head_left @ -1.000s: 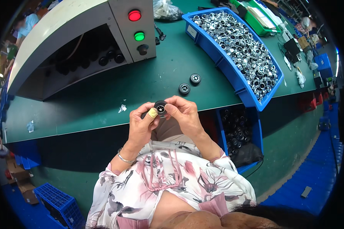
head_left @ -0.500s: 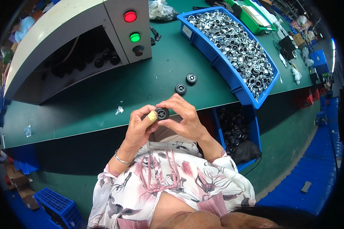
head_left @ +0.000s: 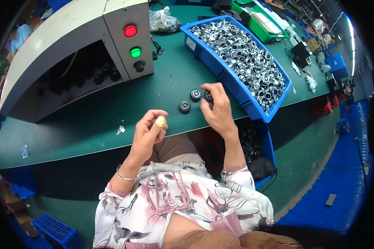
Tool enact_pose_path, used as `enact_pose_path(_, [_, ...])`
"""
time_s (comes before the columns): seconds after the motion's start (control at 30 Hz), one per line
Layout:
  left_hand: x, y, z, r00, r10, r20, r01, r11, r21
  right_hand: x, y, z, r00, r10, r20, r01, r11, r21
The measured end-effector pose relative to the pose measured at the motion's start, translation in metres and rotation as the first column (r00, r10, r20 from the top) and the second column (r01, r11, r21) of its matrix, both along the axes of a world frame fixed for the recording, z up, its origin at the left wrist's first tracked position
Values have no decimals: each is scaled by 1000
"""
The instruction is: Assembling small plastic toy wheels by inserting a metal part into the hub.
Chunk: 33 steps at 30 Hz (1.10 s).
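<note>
Two small black toy-like wheels, a nearer wheel (head_left: 184, 106) and a farther wheel (head_left: 196, 95), lie on the green worktop with their silvery spoked hubs up. Beside them, my right hand (head_left: 220, 110) has its thumb and fingers round a third wheel (head_left: 208, 96), at or just above the table; the fingers cover part of it. My left hand (head_left: 148, 130) hovers over the table's front edge, fingers curled in and nothing visible in them. Yellow tape wraps its thumb.
A grey-white machine (head_left: 126, 45) with red and green lights stands at the left. On the right, a blue bin (head_left: 223, 76) holds many shiny parts. Below the table edge, another blue bin (head_left: 270, 145) contains black parts. Scraps of plastic (head_left: 120, 130) lie near the front edge.
My hands have separated. The right one has carried the wheel forward and right to the two on the table. My left hand has stayed near the front edge. The view has shifted a little.
</note>
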<state>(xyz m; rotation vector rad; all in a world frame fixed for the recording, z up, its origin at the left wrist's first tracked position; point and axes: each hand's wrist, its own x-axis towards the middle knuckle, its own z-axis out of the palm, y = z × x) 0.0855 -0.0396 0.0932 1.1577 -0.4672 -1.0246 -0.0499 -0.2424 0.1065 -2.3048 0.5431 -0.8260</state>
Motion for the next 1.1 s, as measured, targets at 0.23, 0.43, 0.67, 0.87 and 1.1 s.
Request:
enact_pose_path(0.23, [7, -18, -6, 993, 9, -121, -11, 1000, -15, 14, -33, -8, 946, 102, -308, -141, 984, -107])
enact_pose_path(0.43, [2, -22, -17, 991, -23, -130, 12, 996, -84, 14, -36, -12, 961, 221, -164, -205, 973, 109])
enact_pose_path(0.67, [-5, -24, -32, 978, 165, 125, -149, 981, -127, 17, 24, -5, 951, 171, -257, -237, 938, -252])
enact_pose_path(0.87, [-6, -29, -37, 955, 291, -62, -297, 926, -233, 39, 10, -40, 988, 135, -77, -149, 960, -238])
enact_pose_path(1.1, [-49, -54, -26, 980, 114, -166, -138, 980, -140, -26, 27, -31, 973, 9, 230, -25, 998, 65])
